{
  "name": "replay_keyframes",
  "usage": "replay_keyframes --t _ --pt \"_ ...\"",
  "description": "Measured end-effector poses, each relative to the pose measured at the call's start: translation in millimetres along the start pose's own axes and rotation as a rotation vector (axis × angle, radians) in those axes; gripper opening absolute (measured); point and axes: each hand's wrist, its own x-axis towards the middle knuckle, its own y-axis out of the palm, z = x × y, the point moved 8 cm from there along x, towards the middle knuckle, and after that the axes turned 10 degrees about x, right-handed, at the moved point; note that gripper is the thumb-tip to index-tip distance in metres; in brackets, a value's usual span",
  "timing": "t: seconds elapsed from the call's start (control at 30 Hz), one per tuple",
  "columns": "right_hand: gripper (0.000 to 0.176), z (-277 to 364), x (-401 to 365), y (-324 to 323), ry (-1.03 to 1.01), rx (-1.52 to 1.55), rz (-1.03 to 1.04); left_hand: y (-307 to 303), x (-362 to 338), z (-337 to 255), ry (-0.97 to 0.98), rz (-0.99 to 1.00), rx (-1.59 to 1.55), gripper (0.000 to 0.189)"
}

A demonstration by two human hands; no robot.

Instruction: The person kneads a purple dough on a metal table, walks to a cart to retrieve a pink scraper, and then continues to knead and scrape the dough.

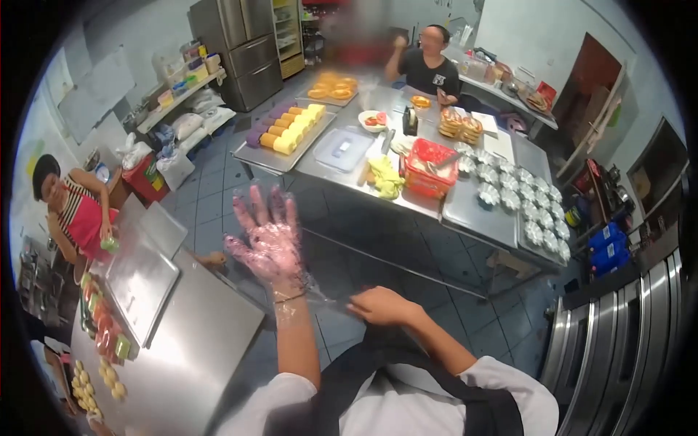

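My left hand (270,240) is raised with its fingers spread, inside a clear plastic glove (280,251) smeared with purple at the fingertips and thumb. A dark band circles that wrist. Lower and to the right, my bare right hand (385,305) is closed, its fingertips pinching the glove's loose cuff, which stretches across from the left wrist. Both hands are in the air over the tiled floor, in front of my dark apron (349,370).
Ahead, a steel table (327,173) bears cake rolls (291,127), a lidded plastic box (342,149), a red tub (430,167) and several foil-like moulds (534,203). A person (429,69) sits behind it. At left, another person (83,203) is beside a table (196,312) with trays and dough balls. Ovens (611,320) stand right.
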Motion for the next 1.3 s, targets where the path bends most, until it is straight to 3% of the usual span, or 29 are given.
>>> replay_keyframes --t 0.2,0.27,0.5,0.6,0.73,0.77,0.83,1.0,1.07,1.13,1.23,1.27,1.3 --pt "0.031 -121.1 101.6 -42.7 0.075 -0.046 0.161 -77.5 120.7 -46.9 0.113 0.039 0.141 0.063" --pt "0.032 -130.9 149.8 -68.0 0.052 -0.097 0.238 -98.1 161.6 -68.2 0.177 0.002 0.193 0.063" --pt "0.031 -98.8 333.0 -51.3 -0.184 -0.145 0.501 -149.2 222.0 -196.4 0.455 -0.056 0.286 0.056" --pt "0.033 -76.2 416.8 -24.3 -0.18 -0.21 0.749 -190.1 244.3 -251.1 0.561 -0.117 0.332 0.053" --pt "0.04 -55.3 512.0 31.5 -0.332 -0.353 0.873 -253.2 291.5 -310.4 0.56 -0.159 0.408 0.053" --pt "0.04 -52.5 534.4 40.8 -0.286 -0.353 0.842 -271.8 303.3 -320.6 0.521 -0.15 0.372 0.053" --pt "0.043 -38.1 587.4 57.4 -0.32 -0.347 0.981 -304.4 344.9 -355.9 0.524 -0.176 0.348 0.051" --pt "0.044 0.3 727.7 45.4 -0.294 -0.364 0.916 -345.1 451.8 -415.3 0.403 -0.157 0.452 0.05" --pt "0.045 0.2 792.2 19.8 -0.193 -0.203 0.827 -376.1 489.8 -428.7 0.256 -0.22 0.49 0.047" --pt "0.043 -16.3 860.5 -13.5 -0.15 -0.094 0.658 -412.0 538.1 -440.7 0.165 -0.235 0.514 0.046" --pt "0.043 -70.8 952.8 -57.7 -0.074 -0.151 0.433 -485.3 608.3 -451.0 -0.093 -0.394 0.569 0.042" --pt "0.037 -84.8 978.2 -86.0 0.021 -0.25 0.332 -505.3 641.6 -456.6 -0.114 -0.359 0.589 0.042" --pt "0.032 -101.5 998.8 -103.1 0.135 -0.324 0.239 -537.4 657.3 -474.5 -0.097 -0.542 0.639 0.042"
